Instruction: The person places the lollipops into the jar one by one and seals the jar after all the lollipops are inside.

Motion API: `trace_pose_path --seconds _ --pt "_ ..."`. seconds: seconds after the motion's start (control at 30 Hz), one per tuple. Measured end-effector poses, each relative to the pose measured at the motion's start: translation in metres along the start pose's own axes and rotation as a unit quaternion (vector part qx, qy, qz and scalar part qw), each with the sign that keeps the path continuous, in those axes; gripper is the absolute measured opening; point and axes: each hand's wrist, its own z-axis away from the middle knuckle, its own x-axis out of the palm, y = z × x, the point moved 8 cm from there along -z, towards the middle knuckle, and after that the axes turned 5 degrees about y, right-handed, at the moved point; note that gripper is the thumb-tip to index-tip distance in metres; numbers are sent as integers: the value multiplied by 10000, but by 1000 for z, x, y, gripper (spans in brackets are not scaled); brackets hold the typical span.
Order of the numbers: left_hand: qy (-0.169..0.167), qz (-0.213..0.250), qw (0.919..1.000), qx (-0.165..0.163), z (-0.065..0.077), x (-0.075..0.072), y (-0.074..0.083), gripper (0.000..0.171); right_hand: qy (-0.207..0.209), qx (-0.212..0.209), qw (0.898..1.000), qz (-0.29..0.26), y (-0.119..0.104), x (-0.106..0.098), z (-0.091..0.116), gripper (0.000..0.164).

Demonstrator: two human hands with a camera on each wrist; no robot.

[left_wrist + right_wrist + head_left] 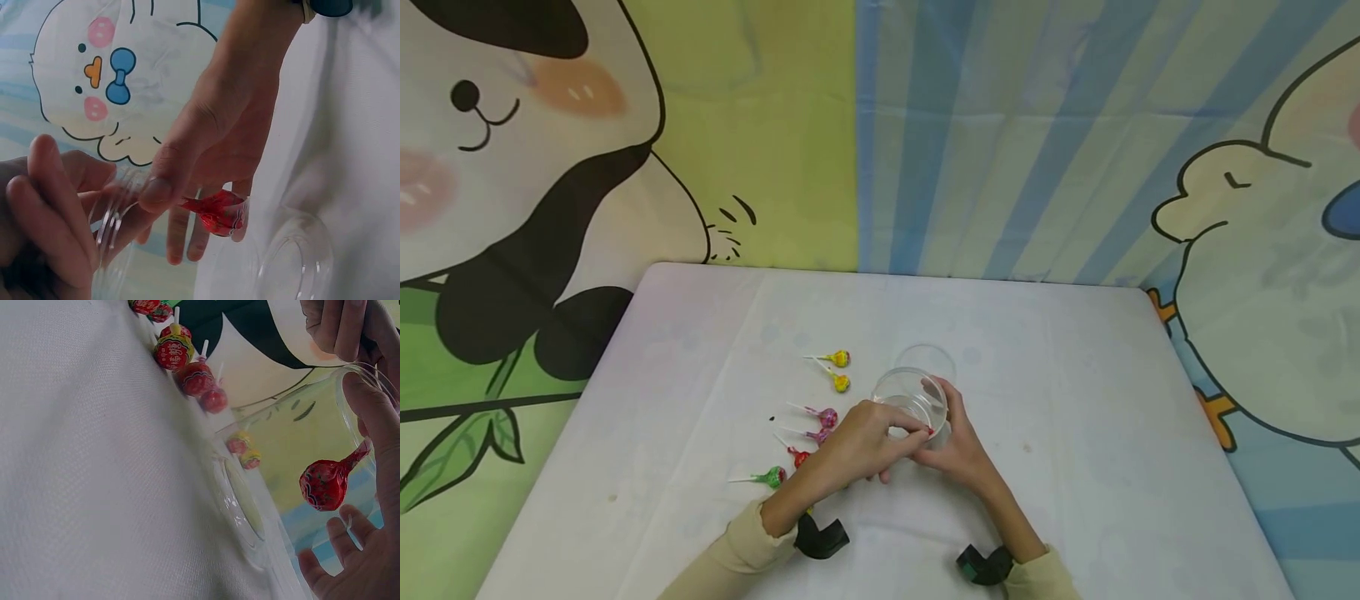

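Note:
My right hand grips a clear plastic cup, its thumb by the rim and its fingers round the far side. My left hand reaches over the cup's mouth, thumb and forefinger meeting at the near rim. Between those fingertips and the cup is a red-wrapped lollipop, pinched at its stick end. Its round head shows through the cup's clear wall in the right wrist view, and beside my right thumb in the left wrist view. My fingers hide most of the stick.
Left of the cup lie two yellow lollipops, two purple ones, a red one and a green one. Another yellow one is mostly covered by my left wrist. A faint clear ring shows behind the cup on the white table.

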Motion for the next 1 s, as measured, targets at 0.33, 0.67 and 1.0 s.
trace_pose_path --seconds 0.33,0.67,1.0 --pt "-726 -78 9971 -213 1 10 -11 34 -14 13 10000 -72 0 0 -1 103" --pt "517 301 9980 202 27 -20 -9 25 -10 331 9993 -152 4 1 4 101" --pt "2069 -282 9752 -726 122 -90 -70 28 134 463 9987 -154 3 0 1 105"
